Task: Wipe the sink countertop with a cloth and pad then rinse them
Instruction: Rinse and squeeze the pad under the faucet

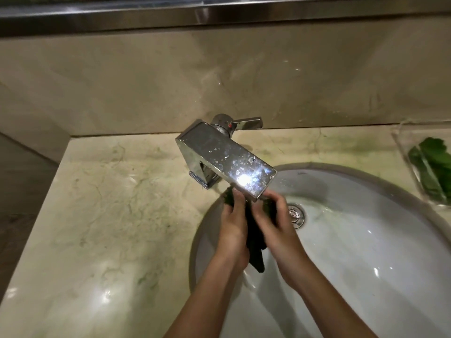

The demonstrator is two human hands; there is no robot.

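the left hand (233, 230) and right hand (275, 225) are each curling a grip round the dark cloth (255, 242), holding it just under the faucet (227, 157) spout, over the sink (366, 252). this is looking like the rinsing step; the next move is calling for rubbing, then wringing.

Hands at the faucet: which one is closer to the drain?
The right hand, gripping the dark cloth on the side facing the drain. The left hand grips the same cloth on the countertop side, farther from it.
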